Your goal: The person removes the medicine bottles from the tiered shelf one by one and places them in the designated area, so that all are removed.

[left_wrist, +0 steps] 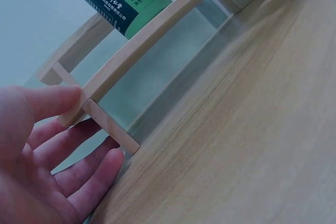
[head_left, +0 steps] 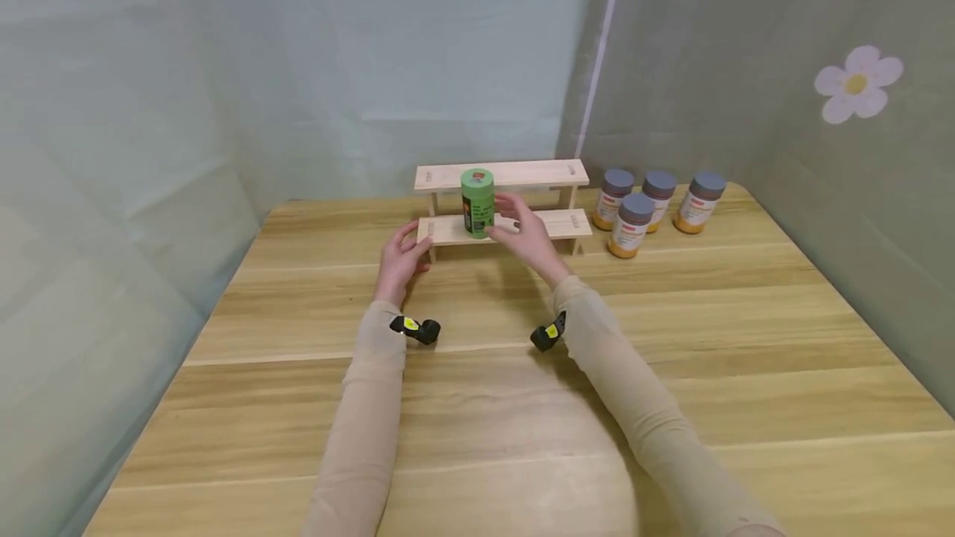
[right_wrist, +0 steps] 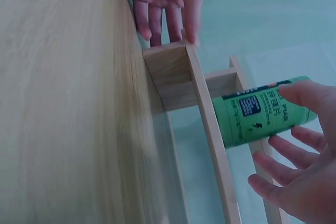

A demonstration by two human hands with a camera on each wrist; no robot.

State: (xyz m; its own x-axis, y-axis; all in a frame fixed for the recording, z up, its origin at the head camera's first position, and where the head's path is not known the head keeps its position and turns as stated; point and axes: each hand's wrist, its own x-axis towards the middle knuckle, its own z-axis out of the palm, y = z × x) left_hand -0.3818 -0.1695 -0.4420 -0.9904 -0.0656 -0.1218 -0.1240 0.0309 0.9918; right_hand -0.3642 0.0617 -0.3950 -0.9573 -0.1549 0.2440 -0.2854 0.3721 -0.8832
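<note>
A two-tier wooden display shelf (head_left: 537, 224) stands toward the back of the table. On its lower board stands a green bottle (head_left: 477, 204) with a green lid and dark label, upright. My left hand (head_left: 399, 262) holds the left end of the lower board, its thumb (left_wrist: 58, 100) on top and the other fingers below, near the leg. Around the bottle's right side is my right hand (head_left: 528, 239), fingers spread loosely. In the right wrist view its thumb (right_wrist: 302, 94) overlaps the bottle, while the other fingers lie apart from it.
Several bottles with grey-blue lids and white-and-orange bodies stand right of the shelf; the nearest bottle (head_left: 630, 226) is forward of the others. Light fabric (head_left: 462, 48) hangs behind the wooden table (head_left: 477, 437). A small black camera is strapped to each wrist.
</note>
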